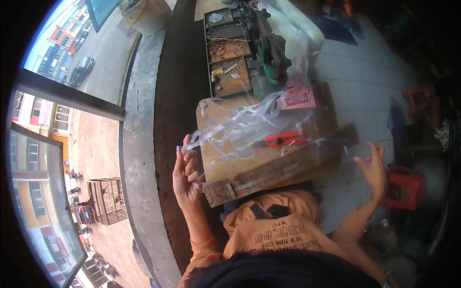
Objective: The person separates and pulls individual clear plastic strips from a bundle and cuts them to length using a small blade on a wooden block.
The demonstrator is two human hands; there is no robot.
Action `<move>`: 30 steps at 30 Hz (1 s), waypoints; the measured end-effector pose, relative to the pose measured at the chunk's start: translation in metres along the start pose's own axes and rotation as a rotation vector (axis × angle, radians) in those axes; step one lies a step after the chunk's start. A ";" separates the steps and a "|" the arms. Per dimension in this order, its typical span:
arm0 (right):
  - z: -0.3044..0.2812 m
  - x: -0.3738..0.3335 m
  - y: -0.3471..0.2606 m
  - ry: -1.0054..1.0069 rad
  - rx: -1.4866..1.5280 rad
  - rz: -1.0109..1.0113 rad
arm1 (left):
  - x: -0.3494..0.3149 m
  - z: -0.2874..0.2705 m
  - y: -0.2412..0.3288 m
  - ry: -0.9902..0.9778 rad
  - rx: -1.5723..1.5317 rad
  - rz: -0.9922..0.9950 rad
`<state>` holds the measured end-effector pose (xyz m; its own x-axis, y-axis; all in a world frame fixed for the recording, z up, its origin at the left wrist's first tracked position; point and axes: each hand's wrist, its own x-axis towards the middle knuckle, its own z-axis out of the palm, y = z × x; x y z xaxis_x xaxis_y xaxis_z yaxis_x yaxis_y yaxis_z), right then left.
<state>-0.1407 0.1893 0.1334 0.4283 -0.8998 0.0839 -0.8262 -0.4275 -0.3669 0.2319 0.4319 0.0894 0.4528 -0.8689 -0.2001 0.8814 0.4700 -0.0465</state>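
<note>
My left hand (pixel 187 176) is raised at the left edge of the wooden worktop (pixel 216 158), fingers closed on the gathered ends of clear plastic strips (pixel 240 125). The strips run in a loose tangle across the worktop to the right. Amid them lie red-handled pliers (pixel 283 139). A rough wooden plank (pixel 269 173) lies slantwise along the near side. Off the worktop's right end, my right hand (pixel 375 173) is held up with thumb and fingers apart. A faint translucent streak shows near its thumb; whether it is a strip I cannot tell.
Behind the strips sit a pink box (pixel 298 97) and a green metal machine (pixel 271 57). A compartmented tray (pixel 230 86) with small bits stands at the far left of it. A concrete ledge (pixel 141 105) runs along the left. Red stools (pixel 408 186) stand on the tiled floor at right.
</note>
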 end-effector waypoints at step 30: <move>0.026 -0.003 -0.049 -0.976 0.254 -0.338 | -0.029 0.036 -0.006 -0.071 0.844 0.717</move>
<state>-0.0923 0.2146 0.1271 0.8222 -0.2298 -0.5208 -0.5575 -0.5096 -0.6553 0.2184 0.4486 0.1307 0.8773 -0.4575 0.1447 0.2079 0.6342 0.7447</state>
